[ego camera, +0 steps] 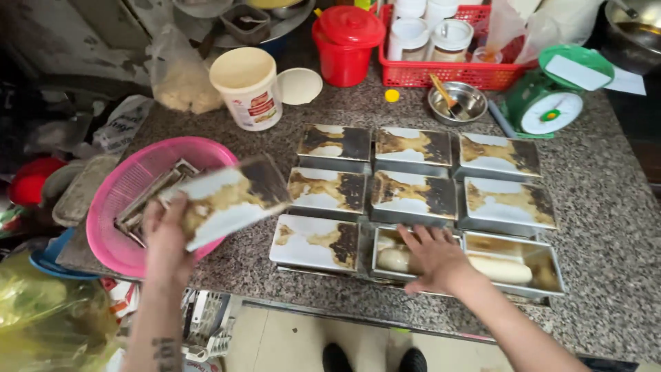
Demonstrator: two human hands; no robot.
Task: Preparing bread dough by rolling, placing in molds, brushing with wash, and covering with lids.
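While the left hand (pixel 167 234) grips a scorched metal lid (pixel 231 200) by its lower left edge, fingers curled over the top and the sheet tilted up to the right, the right hand (pixel 435 256) lies flat and spread, holding nothing, across an open loaf tin (pixel 389 242) with a pale roll of dough (pixel 394 260) showing under the fingers; the lid hangs just over the rim of a pink plastic basket (pixel 124 186), which sits directly behind the gripping hand and carries more stacked lids (pixel 148 203); between the two hands rests a lidded tin (pixel 315 241), its cover white and burnt brown; just right of the flat hand stands a second open tin (pixel 533 265) with another dough roll (pixel 501 269) lying lengthwise in it; beyond that hand, further up the speckled granite counter (pixel 606 227), six more covered tins (pixel 413 172) stand in two close rows, touching side by side; well beyond the held lid stands a white plastic tub (pixel 248 86) with its round lid (pixel 299 85) beside it, then a red lidded bucket (pixel 346 43), a red crate of jars (pixel 441 72), a small steel bowl (pixel 465 102) and a green kitchen scale (pixel 556 93); below the right wrist, dark shoes (pixel 375 359) show on the floor.
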